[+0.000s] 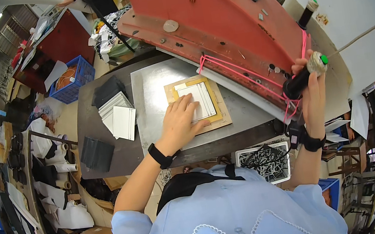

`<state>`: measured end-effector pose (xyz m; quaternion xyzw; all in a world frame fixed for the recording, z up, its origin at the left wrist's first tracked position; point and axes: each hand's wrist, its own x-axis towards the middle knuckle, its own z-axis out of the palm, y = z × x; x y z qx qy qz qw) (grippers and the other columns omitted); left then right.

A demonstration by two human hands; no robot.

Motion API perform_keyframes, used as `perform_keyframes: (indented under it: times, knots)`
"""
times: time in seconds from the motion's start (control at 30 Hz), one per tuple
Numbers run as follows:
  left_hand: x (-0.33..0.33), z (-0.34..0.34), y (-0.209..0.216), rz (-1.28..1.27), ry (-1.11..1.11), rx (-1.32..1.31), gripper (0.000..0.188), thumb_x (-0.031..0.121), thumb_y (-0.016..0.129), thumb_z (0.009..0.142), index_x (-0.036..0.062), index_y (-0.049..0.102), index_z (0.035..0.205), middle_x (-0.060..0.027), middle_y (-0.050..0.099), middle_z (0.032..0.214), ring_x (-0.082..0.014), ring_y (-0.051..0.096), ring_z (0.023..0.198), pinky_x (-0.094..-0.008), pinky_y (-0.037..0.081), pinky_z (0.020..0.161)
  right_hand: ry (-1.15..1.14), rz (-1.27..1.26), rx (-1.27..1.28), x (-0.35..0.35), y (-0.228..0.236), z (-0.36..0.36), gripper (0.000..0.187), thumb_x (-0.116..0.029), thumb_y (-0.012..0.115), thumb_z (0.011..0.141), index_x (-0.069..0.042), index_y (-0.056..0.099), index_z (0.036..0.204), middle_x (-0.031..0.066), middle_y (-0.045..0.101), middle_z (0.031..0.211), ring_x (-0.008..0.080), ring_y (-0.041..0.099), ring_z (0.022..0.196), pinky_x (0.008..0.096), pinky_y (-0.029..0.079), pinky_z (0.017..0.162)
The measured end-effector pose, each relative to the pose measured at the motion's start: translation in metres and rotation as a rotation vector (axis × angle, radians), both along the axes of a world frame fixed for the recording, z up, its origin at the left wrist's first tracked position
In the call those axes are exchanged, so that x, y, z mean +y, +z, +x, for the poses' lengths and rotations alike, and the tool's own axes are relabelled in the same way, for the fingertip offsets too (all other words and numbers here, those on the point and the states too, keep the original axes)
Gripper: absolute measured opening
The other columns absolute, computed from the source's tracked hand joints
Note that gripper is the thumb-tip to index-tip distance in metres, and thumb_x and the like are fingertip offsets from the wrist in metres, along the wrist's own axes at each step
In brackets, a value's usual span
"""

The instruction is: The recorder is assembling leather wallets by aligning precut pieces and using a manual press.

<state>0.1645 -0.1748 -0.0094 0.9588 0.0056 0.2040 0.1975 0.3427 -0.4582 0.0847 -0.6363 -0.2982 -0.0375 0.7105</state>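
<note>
My left hand (181, 120) lies with its fingers stretched out over a white rectangular piece (200, 96) with dark lines along its edge. That piece sits within a yellow frame (218, 105) on a tan board (222, 120), which rests on a grey metal plate (146, 86). My hand hides part of the piece and the board. On the right, my right hand (311, 86) is closed around a black handle (296, 82) with a green button at its end. Pink cord (233, 69) runs from the handle along the red machine arm (212, 21).
Left of the plate lie a stack of white pieces (123, 121) and dark pieces (97, 153). A white crate of metal bits (263, 166) stands below the table's front edge. The second black handle (306, 16) is farther back. A blue crate (74, 79) stands far left.
</note>
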Motion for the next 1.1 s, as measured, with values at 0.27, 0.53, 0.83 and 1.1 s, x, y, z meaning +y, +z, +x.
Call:
perform_keyframes:
  times: [0.27,0.53,0.83,1.1]
  knots:
    - [-0.009,0.007,-0.017,0.518,0.014,0.039,0.035,0.027,0.068,0.087,0.0014,0.058,0.109,-0.0216,0.058,0.124,-0.0354,0.059,0.115,-0.0412,0.05,0.09,-0.452,-0.418,-0.457,0.031,-0.024,-0.031,0.049,-0.014,0.067,0.092,-0.003,0.05,0.136,0.0142,0.052,0.139,0.025,0.052,0.121,0.0396,0.043,0.101]
    - [0.0,0.012,-0.017,0.377,-0.021,0.065,0.033,0.017,0.064,0.089,-0.001,0.056,0.116,-0.0207,0.061,0.122,-0.0348,0.061,0.111,-0.0418,0.05,0.091,0.237,-0.634,-0.587,0.118,-0.095,-0.052,0.033,-0.008,0.066,0.088,-0.005,0.063,0.121,0.0129,0.062,0.122,0.0282,0.064,0.102,0.0339,0.053,0.083]
    - [0.01,-0.03,0.046,-0.365,0.214,-0.323,0.035,0.013,0.066,0.092,-0.0011,0.056,0.122,-0.0154,0.06,0.123,-0.0277,0.057,0.118,-0.0378,0.043,0.102,0.295,-0.184,0.275,0.114,-0.065,-0.039,0.021,-0.013,0.062,0.097,0.003,0.07,0.107,0.0078,0.071,0.083,0.014,0.067,0.072,0.0262,0.053,0.066]
    - [0.006,-0.036,0.054,-1.469,-0.091,0.256,0.039,0.03,0.052,0.104,-0.0017,0.059,0.125,-0.0032,0.067,0.107,-0.0083,0.062,0.094,-0.022,0.048,0.085,0.55,-0.215,0.465,0.091,-0.052,-0.065,0.024,-0.013,0.064,0.097,0.001,0.07,0.115,0.0064,0.069,0.078,0.0087,0.063,0.066,0.0224,0.051,0.062]
